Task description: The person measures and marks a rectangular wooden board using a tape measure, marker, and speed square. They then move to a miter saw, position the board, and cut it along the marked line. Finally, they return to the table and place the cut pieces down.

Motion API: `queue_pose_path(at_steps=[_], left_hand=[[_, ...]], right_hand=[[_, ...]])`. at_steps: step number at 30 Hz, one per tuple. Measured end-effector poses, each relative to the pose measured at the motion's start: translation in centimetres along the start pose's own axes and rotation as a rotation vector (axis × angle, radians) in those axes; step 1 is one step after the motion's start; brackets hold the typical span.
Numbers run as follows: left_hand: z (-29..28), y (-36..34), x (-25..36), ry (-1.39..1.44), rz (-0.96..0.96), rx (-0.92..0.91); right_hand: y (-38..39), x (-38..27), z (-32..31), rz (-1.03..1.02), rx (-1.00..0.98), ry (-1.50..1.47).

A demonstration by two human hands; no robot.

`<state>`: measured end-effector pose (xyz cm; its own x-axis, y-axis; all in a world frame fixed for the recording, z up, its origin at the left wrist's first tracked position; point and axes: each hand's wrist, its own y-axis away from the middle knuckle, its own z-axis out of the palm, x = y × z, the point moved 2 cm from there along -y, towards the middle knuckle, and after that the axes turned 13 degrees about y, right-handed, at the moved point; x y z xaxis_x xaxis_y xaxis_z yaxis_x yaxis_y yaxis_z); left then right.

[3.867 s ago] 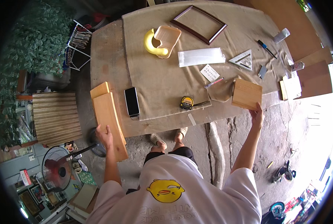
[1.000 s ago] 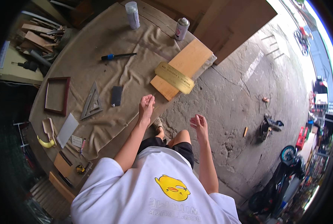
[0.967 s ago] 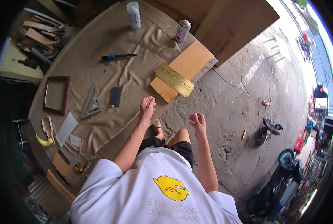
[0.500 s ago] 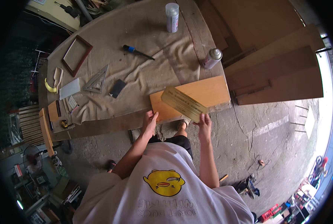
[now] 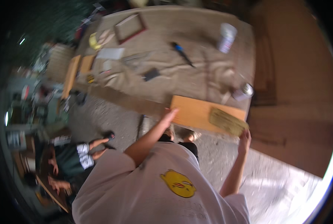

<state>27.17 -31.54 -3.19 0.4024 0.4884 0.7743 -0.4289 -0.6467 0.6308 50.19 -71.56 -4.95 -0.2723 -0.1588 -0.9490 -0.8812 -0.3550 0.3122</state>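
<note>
A flat, pale orange-brown wooden board (image 5: pixel 190 111) lies along the near edge of the cloth-covered table. My left hand (image 5: pixel 168 116) grips its near left corner, the thumb on top. In my right hand (image 5: pixel 244 139) is the right end of a thin, gold-coloured plate (image 5: pixel 226 121), pinched between thumb and fingers. The plate slants over the board's right part; motion blur hides whether it touches the wood. Just beyond the board's right end stands a spray can (image 5: pixel 243 92).
On the table cloth (image 5: pixel 155 33) are a blue-and-black brush (image 5: pixel 182 54), a dark pad (image 5: pixel 151 74), a red-brown frame (image 5: pixel 131 28) and a clear-capped can (image 5: pixel 227 38). Large brown panels (image 5: pixel 297 93) stand at right. Another person's hand (image 5: pixel 58 184) shows at lower left.
The whole view has swung left, bringing another person into sight. My right hand has carried the plate rightward along the board, while my left hand stays at the board's left corner.
</note>
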Motion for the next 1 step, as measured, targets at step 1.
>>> queue_pose_path(at_steps=[1], left_hand=[[-3.09, -0.2, 0.64, 0.029, 0.028, 0.081]], right_hand=[[0.35, -2.65, 1.76, -0.145, -0.216, -0.09]])
